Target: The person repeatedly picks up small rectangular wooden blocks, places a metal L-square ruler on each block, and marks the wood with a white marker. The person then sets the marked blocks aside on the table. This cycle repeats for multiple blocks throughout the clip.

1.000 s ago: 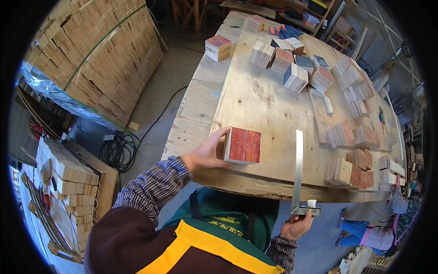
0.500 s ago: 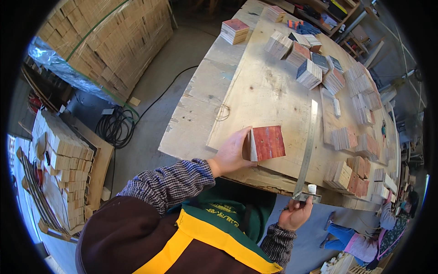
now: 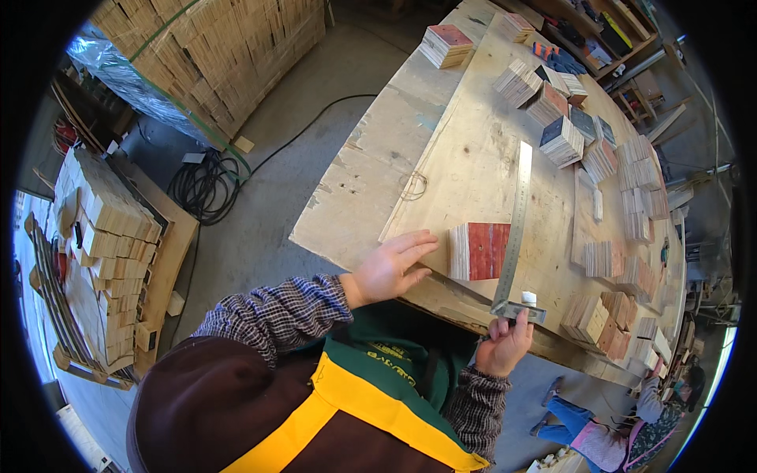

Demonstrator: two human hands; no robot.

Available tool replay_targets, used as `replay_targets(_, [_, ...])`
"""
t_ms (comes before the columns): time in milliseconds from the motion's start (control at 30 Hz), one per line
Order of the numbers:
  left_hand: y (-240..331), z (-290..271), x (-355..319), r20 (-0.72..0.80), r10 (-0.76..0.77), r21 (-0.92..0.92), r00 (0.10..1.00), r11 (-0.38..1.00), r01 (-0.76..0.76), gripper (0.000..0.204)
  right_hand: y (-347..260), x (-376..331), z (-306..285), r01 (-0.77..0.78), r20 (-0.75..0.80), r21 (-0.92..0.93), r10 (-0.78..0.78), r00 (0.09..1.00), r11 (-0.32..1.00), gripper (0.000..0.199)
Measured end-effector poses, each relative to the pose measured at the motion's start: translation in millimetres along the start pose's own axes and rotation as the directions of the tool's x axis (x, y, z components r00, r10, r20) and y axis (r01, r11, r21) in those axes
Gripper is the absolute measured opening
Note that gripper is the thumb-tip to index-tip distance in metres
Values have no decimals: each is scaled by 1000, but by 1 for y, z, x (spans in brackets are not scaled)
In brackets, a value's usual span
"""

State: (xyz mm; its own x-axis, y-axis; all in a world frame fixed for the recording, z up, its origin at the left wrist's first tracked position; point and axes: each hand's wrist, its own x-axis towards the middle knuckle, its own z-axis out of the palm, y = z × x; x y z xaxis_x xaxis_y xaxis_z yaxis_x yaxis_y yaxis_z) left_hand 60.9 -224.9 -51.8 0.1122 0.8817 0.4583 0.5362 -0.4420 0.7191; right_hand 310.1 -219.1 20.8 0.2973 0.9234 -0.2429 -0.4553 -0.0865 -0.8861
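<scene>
A plywood block (image 3: 487,251) with a red top and pale layered sides stands near the table's front edge. My left hand (image 3: 390,268) is just left of it, fingers stretched out and apart, not touching the block. My right hand (image 3: 505,344) grips a steel square (image 3: 520,205) by its short head at the table edge. The square's long graduated blade points away over the table and lies along the block's right side. A small white piece (image 3: 529,299) shows beside the square's head; I cannot tell what it is.
Several more layered blocks (image 3: 561,142) stand across the right and far parts of the wooden table (image 3: 347,181). Dark gloves (image 3: 561,59) lie at the far end. On the floor are stacked blocks (image 3: 106,244) and a coiled cable (image 3: 206,189). Another person (image 3: 587,433) is at right.
My left hand has let go of the red-topped block and drawn back to the left. The square has moved left, bringing its blade to the block's right side.
</scene>
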Motion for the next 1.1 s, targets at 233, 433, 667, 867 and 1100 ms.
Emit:
replay_targets(233, [19,22,27,-110,-80,-40,991,996,76,107,-6,2,1,51,36,-9,-51,998,999,12])
replay_targets(433, [16,43,46,32,-219,-216,975,951,221,113,-10,-6,-1,18,24,0,-18,1000,1000,10])
replay_targets(667, [-4,24,59,244,-72,-425,967,888,173,101,13,-1,11,-53,49,-16,54,997,998,21])
replay_targets(867, [-11,21,65,333,-197,-689,922,617,381,70,22,-2,24,-51,47,-60,53,997,997,32])
replay_targets(1100, [-9,33,75,399,-251,-821,882,331,466,59,25,-9,38,-21,4,-108,21,1000,994,36])
